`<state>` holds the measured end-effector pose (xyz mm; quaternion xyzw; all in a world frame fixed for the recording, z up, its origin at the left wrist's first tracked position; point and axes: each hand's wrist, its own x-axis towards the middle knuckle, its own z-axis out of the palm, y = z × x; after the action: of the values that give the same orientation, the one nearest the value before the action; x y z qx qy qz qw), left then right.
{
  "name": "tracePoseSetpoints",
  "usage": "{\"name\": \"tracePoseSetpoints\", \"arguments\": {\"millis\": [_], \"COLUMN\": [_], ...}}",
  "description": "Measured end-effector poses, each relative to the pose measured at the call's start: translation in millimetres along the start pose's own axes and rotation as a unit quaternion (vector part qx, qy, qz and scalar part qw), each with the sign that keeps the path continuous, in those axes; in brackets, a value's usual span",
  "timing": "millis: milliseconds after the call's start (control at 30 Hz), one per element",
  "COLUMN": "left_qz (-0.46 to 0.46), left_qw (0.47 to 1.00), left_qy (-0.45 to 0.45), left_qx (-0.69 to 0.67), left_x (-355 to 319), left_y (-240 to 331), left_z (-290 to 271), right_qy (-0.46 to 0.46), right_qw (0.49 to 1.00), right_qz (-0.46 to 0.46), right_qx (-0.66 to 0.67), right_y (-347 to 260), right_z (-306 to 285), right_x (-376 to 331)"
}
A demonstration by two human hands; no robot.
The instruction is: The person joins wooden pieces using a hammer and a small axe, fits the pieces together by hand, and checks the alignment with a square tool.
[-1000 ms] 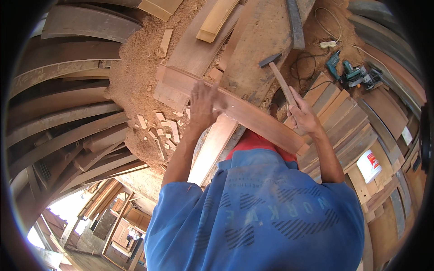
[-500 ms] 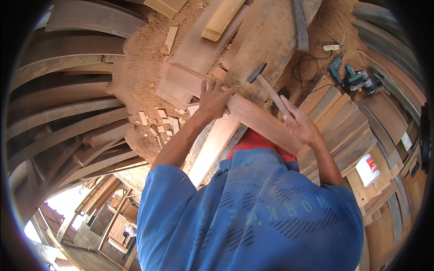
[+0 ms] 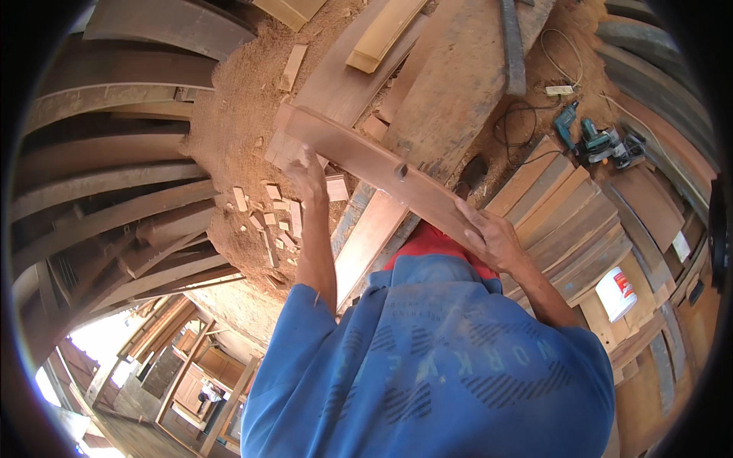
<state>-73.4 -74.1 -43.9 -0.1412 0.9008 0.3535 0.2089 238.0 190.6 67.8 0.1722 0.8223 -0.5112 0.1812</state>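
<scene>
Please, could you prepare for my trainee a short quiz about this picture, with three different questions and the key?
1. Which hand is on the right end of the board? A) left B) right
2. True or false: the white tub is on the person's left side.
3. Fill in: the small offcuts to the left lie on ____.

Key:
1. B, the right hand.
2. False; the white tub is on the right.
3. Sawdust.
</scene>
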Motion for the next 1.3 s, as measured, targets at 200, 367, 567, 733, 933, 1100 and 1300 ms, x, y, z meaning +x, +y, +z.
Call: {"name": "tracePoseSetpoints", "arguments": {"millis": [200,367,567,733,933,1100,1300], "left_qz": [-0.1,0.064,0.098,0.098,0.058,0.077,0.11], "left_qw": [0.916,0.967,0.96,0.958,0.983,0.986,0.955], "left_qy": [0.1,0.161,0.179,0.154,0.129,-0.095,-0.189], "left_qx": [-0.375,-0.187,-0.194,-0.221,-0.114,0.109,0.202], "left_x": [9.7,4.0,-8.1,-11.8,-26.2,-94.5,-100.7], "left_y": [-55.4,-45.2,-36.1,-30.6,-29.4,-44.8,-53.4], "left_z": [80.4,106.0,101.7,97.4,77.1,23.6,29.1], "right_qy": [-0.008,-0.036,0.029,-0.017,0.061,0.107,0.2], "right_qw": [0.996,0.987,0.989,0.978,0.99,0.987,0.942], "right_qz": [-0.056,-0.033,-0.119,-0.067,-0.124,0.059,0.011], "right_qx": [-0.068,-0.151,-0.077,-0.199,-0.024,0.106,-0.269], "right_y": [9.7,18.2,15.3,29.8,27.8,37.6,54.2], "right_z": [36.0,37.0,34.1,37.2,30.6,12.5,22.7], "right_x": [12.6,22.5,22.4,29.2,42.0,75.7,83.7]}}
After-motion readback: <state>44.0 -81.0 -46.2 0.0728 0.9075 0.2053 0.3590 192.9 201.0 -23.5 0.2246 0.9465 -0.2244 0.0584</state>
